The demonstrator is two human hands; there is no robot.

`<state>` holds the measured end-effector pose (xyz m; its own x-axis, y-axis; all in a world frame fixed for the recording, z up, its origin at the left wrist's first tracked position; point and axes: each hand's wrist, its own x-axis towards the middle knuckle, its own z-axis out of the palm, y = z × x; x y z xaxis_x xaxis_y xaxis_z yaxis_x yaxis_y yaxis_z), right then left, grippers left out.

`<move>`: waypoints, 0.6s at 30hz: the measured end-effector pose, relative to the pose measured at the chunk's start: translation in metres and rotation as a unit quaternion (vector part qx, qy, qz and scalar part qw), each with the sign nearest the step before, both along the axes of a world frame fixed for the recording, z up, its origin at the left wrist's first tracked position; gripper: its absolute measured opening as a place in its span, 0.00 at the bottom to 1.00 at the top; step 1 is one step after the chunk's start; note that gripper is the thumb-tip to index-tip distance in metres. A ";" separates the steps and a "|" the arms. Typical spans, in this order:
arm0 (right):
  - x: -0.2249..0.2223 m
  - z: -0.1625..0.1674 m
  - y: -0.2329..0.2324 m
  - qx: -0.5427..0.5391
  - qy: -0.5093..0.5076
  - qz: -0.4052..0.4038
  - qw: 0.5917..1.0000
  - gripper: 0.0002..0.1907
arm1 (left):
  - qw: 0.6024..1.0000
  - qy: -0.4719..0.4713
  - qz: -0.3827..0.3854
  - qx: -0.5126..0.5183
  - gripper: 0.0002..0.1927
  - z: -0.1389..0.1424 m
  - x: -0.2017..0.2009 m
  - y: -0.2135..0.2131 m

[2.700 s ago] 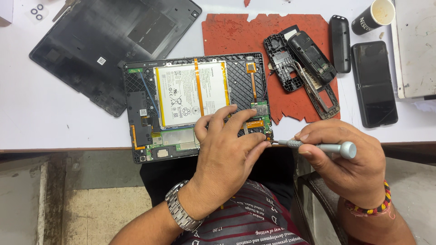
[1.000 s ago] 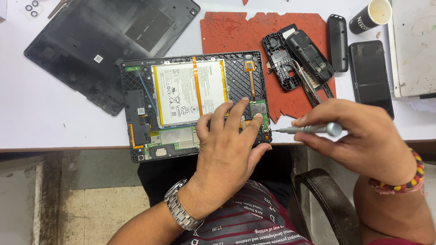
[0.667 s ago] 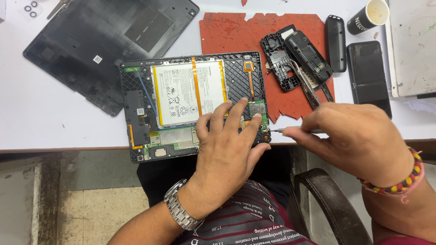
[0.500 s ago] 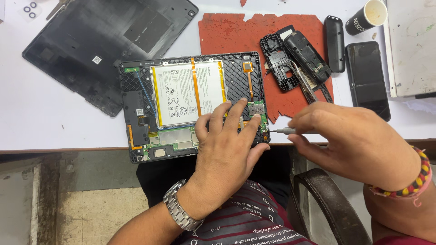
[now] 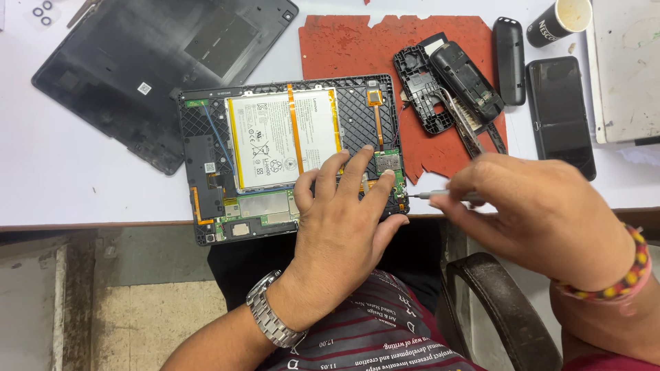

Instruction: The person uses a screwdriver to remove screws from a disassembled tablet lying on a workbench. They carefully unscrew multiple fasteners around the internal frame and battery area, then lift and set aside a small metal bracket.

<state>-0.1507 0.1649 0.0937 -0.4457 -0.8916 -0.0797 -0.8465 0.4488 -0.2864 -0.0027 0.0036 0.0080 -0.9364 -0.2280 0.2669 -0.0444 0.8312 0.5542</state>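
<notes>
1. Tablet [image 5: 289, 154], opened with its back off, lies face down at the near edge of the white worktop [image 5: 69, 172], its lower edge overhanging slightly. Inside the black frame sit a large white battery [image 5: 275, 141] crossed by orange flex strips, a black latticed area to the right, and green circuit boards along the lower edge and lower right corner.
2. Left hand [image 5: 340, 227] lies flat and open, palm down, fingers spread over the tablet's lower right part, fingertips touching the battery's edge and the small green board. A metal watch [image 5: 271, 323] is on that wrist.
3. Right hand [image 5: 543, 213] is closed around a slim screwdriver [image 5: 440, 196], mostly hidden in the grip; its thin tip points left and meets the tablet's right edge near the lower corner. A beaded band [image 5: 622, 275] circles that wrist.
4. Behind the tablet lie its black back cover [image 5: 151, 62], a torn red mat [image 5: 385, 48] carrying a dismantled small phone [image 5: 447, 82], a dark smartphone [image 5: 560, 113] and a paper cup [image 5: 560, 20].
</notes>
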 end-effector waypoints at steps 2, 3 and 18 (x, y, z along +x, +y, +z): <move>-0.001 -0.001 -0.001 -0.108 -0.006 0.055 0.993 0.16 | 1.000 -0.001 0.000 -0.001 0.28 0.000 0.000 0.000; 0.000 -0.002 -0.002 -0.160 -0.010 0.082 0.984 0.18 | 1.000 -0.002 0.000 0.000 0.28 0.000 0.001 0.000; -0.004 -0.001 -0.002 -0.163 -0.001 0.094 0.982 0.19 | 0.997 0.064 0.017 0.032 0.16 0.009 0.036 -0.021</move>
